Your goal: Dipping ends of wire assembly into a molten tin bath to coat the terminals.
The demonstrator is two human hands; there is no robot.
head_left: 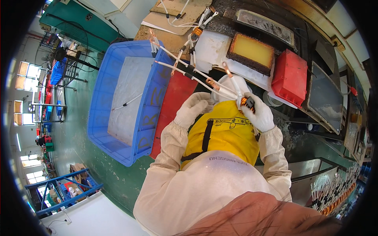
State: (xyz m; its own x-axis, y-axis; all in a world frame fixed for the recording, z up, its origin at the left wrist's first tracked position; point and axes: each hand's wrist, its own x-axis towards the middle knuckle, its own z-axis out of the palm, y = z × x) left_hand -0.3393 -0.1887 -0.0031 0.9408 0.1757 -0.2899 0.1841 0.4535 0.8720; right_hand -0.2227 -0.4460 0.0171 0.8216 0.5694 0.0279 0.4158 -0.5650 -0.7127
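My right hand [260,114], in a white glove, grips a small copper-wound coil [247,103] with a black part. White-sleeved leads [234,84] rise from this coil and end in bare copper tips. Left of it, my gloved left hand [193,109] is loosely curled with a gap by the thumb, and nothing shows in it. Beyond both hands, another coil [194,36] lies at the bench edge. Its white leads spread out, several reaching over the rim of a blue plastic bin [146,114]. A single lead [126,104] rests inside that bin.
On the bench at the back sit a dark-framed tray of yellowish material [252,51], a metal-framed tray [265,27] and a red plastic bin [290,78]. Many finished-looking coils with leads [334,192] stand at the lower right. A fan [65,49] stands far left.
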